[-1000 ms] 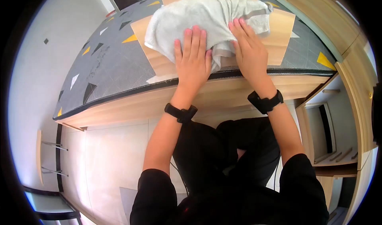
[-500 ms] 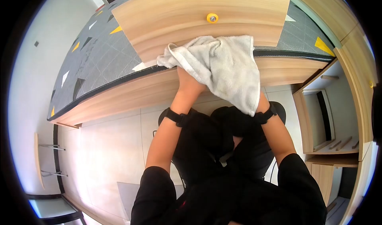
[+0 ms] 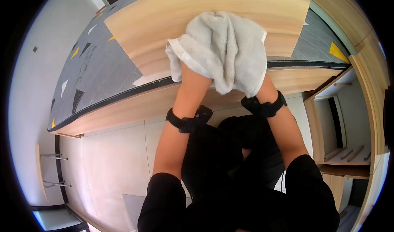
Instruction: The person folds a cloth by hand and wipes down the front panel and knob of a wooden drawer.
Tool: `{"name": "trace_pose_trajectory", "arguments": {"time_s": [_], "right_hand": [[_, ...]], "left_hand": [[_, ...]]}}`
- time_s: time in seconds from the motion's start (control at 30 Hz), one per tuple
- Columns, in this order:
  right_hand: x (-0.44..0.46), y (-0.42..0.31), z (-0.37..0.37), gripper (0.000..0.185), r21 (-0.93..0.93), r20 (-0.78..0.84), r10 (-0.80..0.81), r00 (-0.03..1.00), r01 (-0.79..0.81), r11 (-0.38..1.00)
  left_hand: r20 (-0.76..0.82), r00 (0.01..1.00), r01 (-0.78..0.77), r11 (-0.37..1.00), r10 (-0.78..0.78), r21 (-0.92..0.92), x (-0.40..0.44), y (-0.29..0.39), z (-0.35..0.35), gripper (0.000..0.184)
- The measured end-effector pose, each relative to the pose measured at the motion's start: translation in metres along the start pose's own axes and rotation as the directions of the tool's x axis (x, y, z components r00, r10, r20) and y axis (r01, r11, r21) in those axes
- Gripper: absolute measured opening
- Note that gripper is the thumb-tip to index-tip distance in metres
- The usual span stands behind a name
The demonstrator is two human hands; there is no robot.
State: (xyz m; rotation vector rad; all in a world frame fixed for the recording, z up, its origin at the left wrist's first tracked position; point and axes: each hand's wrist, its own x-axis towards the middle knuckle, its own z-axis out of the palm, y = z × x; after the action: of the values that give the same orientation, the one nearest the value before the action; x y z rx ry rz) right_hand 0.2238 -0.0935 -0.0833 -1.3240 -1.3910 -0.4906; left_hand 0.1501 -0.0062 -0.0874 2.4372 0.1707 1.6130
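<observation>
A pale grey towel (image 3: 230, 47) lies bunched and draped over both of my hands, against a light wooden board (image 3: 160, 31) resting on the bed. My left hand (image 3: 196, 76) goes under the towel's left side, and only the wrist end shows. On the other side my right hand (image 3: 266, 86) is likewise covered, its wrist emerging below the towel's lower right edge. The fingers of both hands are hidden. The towel covers the spot where the board's yellow round fitting was visible. Each wrist wears a black strap with a small box.
The grey patterned mattress (image 3: 94, 67) spreads behind and beside the board, above the wooden bed frame (image 3: 123, 104). Wooden shelving (image 3: 342, 154) stands at the right. Below are pale floor tiles (image 3: 111, 158); a small wall-mounted wooden piece (image 3: 40, 170) is at the far left.
Both hands and the towel have moved forward, up the board, and the towel has bunched up. It now covers the yellow fitting that was in sight before.
</observation>
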Motion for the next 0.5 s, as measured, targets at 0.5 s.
{"name": "trace_pose_trajectory", "arguments": {"time_s": [0.5], "right_hand": [[-0.047,0.004,-0.006,0.028,-0.23,0.065,0.186,0.98,-0.166,0.959]], "left_hand": [[0.205,0.975,-0.047,0.985,0.081,-0.164,-0.038,-0.002,-0.003,0.039]]}}
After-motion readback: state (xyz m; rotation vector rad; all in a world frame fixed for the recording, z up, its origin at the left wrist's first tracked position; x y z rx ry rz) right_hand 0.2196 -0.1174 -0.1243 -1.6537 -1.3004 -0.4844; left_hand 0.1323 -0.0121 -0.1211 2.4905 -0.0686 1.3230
